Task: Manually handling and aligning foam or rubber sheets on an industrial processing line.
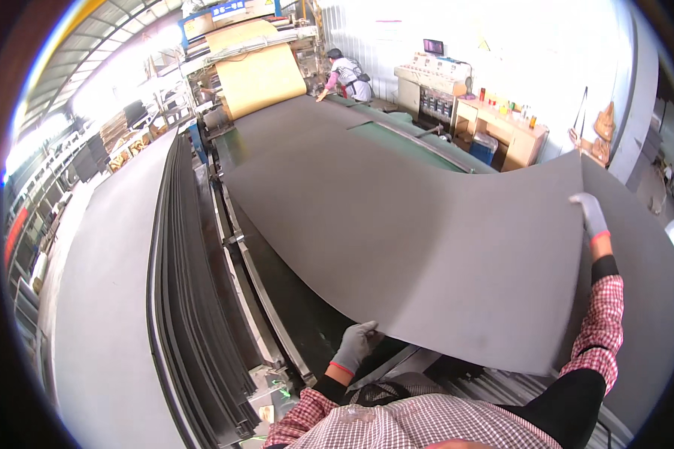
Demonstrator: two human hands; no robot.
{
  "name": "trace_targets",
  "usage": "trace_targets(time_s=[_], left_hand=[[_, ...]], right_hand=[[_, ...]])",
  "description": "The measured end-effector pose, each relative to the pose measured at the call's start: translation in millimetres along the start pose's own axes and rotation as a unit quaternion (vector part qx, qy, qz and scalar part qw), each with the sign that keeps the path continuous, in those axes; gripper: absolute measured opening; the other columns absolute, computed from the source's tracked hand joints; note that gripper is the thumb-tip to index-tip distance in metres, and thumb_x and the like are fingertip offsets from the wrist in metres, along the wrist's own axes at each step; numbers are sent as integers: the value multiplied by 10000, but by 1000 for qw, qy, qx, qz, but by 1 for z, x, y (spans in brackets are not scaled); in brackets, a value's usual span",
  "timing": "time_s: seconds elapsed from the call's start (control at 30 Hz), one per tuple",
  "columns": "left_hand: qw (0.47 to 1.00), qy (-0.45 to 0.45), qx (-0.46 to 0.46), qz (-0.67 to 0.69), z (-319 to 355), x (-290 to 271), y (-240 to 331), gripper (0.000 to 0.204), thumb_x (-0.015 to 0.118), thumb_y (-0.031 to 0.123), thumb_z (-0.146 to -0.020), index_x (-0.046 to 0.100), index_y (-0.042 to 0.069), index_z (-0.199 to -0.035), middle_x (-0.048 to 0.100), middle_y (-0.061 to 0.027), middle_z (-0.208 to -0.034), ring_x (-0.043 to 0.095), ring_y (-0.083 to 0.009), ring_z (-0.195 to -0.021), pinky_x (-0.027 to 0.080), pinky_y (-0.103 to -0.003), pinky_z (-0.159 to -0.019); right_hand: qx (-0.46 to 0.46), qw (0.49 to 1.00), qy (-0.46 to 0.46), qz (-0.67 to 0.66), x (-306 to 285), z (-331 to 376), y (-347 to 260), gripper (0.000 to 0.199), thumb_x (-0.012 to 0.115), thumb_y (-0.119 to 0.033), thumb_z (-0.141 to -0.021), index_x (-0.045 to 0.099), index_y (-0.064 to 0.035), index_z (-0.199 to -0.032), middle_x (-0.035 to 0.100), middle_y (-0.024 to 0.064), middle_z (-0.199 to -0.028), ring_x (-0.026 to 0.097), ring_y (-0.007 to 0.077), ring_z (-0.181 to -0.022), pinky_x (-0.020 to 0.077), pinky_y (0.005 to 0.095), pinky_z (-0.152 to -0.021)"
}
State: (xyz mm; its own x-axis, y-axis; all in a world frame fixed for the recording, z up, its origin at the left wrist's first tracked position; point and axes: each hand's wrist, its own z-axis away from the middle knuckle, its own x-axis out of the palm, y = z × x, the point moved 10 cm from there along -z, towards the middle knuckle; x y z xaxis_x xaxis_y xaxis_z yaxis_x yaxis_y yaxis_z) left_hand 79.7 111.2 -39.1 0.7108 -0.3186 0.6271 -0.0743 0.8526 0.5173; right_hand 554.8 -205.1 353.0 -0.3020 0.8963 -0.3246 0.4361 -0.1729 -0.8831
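Observation:
A large, flexible dark grey sheet stretches from the conveyor toward me, its near end lifted and bowed. My left hand, in a grey glove with a red cuff, is closed on the sheet's near left edge. Out to the right, my right hand, gloved the same way, grips the sheet's right edge near its raised corner. The fingers under the sheet are hidden. Beyond this sheet, more grey sheet lies flat on the green conveyor belt.
Tall stacked grey sheets stand to the left, beside a metal rail. More grey sheet lies at my right. A machine with a yellow sheet is at the far end; a co-worker crouches beside it. A control console and wooden desk stand by the wall.

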Motion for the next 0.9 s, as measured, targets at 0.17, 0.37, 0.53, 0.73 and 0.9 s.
trace_targets(time_s=[0.17,0.37,0.53,0.73,0.9], left_hand=[[989,-142,-34,34,40,120,-40,122,522,55,-875,557,-23,-962,594,-100,-905,601,-199,-786,542,-341,-719],[990,-112,-80,-15,39,143,-72,105,528,67,-879,533,-5,-955,566,-81,-905,570,-177,-793,544,-328,-705],[939,-124,162,-276,-56,97,-49,64,577,59,-815,591,45,-754,610,-96,-806,610,-199,-755,535,-331,-625],[959,121,163,-200,-92,-2,19,158,565,10,-740,480,21,-873,520,-65,-751,535,-172,-643,478,-302,-523],[857,214,413,-221,-98,-76,84,301,577,54,-766,451,-23,-1029,589,-136,-875,592,-237,-749,498,-334,-678]], right_hand=[[-3,998,60,-8,-164,-6,60,245,547,-247,-766,607,-31,-868,610,73,-789,572,173,-724,466,316,-658],[177,959,44,-215,-150,34,37,308,552,-271,-765,601,-14,-928,619,97,-854,583,203,-738,473,333,-667],[107,992,30,-56,-102,23,10,316,561,-249,-779,598,7,-961,620,95,-882,588,196,-786,468,322,-714],[255,955,-67,135,13,29,78,674,639,-176,-775,318,80,-1311,527,158,-1186,535,260,-1035,411,398,-900],[72,995,-73,17,128,-59,144,306,590,-139,-800,577,97,-995,631,146,-946,582,250,-867,446,365,-767]])
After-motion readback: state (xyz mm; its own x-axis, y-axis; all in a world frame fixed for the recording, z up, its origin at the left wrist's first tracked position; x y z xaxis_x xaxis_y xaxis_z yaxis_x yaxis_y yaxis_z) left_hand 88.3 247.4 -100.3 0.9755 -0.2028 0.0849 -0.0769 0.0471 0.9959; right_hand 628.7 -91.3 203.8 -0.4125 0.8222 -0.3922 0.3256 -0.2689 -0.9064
